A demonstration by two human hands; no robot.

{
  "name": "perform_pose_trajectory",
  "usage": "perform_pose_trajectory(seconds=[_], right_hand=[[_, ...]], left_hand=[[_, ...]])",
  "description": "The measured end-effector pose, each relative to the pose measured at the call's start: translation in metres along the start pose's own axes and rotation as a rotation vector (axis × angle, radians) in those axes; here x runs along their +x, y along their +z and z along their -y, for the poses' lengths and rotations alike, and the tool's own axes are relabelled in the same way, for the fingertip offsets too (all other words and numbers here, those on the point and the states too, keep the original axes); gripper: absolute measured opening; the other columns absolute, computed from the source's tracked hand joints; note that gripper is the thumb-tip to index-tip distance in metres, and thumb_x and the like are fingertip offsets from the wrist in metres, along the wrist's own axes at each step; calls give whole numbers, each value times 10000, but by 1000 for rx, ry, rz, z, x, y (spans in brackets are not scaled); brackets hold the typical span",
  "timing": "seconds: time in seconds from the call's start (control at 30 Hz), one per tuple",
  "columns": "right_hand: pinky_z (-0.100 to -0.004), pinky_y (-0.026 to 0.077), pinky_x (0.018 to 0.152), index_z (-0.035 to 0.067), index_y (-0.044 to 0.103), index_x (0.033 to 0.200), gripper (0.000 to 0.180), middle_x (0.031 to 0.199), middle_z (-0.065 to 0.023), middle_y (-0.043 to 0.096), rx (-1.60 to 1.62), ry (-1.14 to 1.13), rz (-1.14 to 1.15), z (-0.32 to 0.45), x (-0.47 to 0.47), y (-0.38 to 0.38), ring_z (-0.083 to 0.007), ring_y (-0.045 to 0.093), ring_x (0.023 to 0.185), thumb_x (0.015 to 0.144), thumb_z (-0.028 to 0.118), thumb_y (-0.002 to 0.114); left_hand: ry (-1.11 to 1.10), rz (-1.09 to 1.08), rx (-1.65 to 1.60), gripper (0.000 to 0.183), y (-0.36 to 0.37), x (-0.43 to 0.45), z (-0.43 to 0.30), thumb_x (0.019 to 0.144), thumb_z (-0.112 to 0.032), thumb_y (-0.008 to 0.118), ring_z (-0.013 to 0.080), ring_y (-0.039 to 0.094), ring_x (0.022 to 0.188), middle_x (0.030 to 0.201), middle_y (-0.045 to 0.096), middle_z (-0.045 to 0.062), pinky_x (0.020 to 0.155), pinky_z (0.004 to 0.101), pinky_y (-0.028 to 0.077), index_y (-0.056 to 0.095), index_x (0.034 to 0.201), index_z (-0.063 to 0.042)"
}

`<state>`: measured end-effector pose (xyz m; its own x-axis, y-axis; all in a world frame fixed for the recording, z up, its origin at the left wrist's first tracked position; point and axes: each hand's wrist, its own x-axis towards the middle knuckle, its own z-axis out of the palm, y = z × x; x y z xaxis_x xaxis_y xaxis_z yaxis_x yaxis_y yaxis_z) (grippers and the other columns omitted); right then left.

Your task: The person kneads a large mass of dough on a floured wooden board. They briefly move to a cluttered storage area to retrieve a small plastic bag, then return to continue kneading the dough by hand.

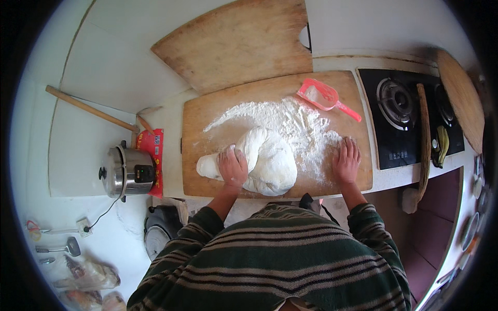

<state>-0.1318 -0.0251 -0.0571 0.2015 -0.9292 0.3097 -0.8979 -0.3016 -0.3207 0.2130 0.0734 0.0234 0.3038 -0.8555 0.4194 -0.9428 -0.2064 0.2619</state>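
A large lump of white dough [274, 167] lies near the front edge of the wooden board [194, 116], a fold across its top and a narrow lobe stretching left. My left hand [232, 166] grips that narrower part from above, and its fingertips are dusted with flour. Palm down on the board's right side, my right hand [346, 160] holds nothing. Loose flour [288, 116] spreads behind the dough and toward my right hand. At the back right of the board rests a red plastic scoop [320, 95] with some flour in it.
Left of the board stand a steel electric cooker [128, 171] and a red printed bag [158, 147]. A gas hob [397, 147] is on the right, with a wooden stick [423, 128] and bananas [442, 144] on it. Another wooden board [249, 39] leans against the wall behind.
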Motion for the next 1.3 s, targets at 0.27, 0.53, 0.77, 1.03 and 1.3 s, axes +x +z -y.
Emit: perform_pose_trajectory(seconds=[0.27,0.53,0.77,1.03,1.3], right_hand=[[-500,288,1062,35,493,1248,415,1372,-174,446,-21,-9,46,5,5,-4,-374,399,1283,859,178,520],[-500,276,1064,29,486,1256,432,1382,-169,437,-53,-1,94,7,7,-5,-372,389,1293,848,169,522],[-488,266,1085,35,490,1252,446,1369,-154,447,-31,4,82,7,6,-6,-351,384,1301,829,169,537],[-480,268,1093,48,508,1247,435,1368,-143,447,-15,35,42,7,3,-7,-330,392,1293,841,201,544],[-475,276,1090,35,523,1222,412,1349,-153,465,31,25,-8,6,1,-10,-336,402,1284,848,206,536]], left_hand=[[60,-54,-117,370,41,24,42,848,-226,421,411,528,971,1089,579,214,915,534,354,526,1118,3],[25,-24,-33,331,82,72,83,845,-228,425,390,560,906,994,628,186,856,507,400,619,1029,-31],[-104,151,30,375,89,105,97,900,-295,410,395,594,857,912,643,220,783,479,452,650,923,-9],[-314,823,-338,724,72,158,61,946,-576,287,386,514,1182,1251,549,257,1005,405,380,565,1217,35],[-308,716,-259,710,9,119,22,952,-557,274,410,545,1108,1147,592,277,981,440,387,618,1096,46]])
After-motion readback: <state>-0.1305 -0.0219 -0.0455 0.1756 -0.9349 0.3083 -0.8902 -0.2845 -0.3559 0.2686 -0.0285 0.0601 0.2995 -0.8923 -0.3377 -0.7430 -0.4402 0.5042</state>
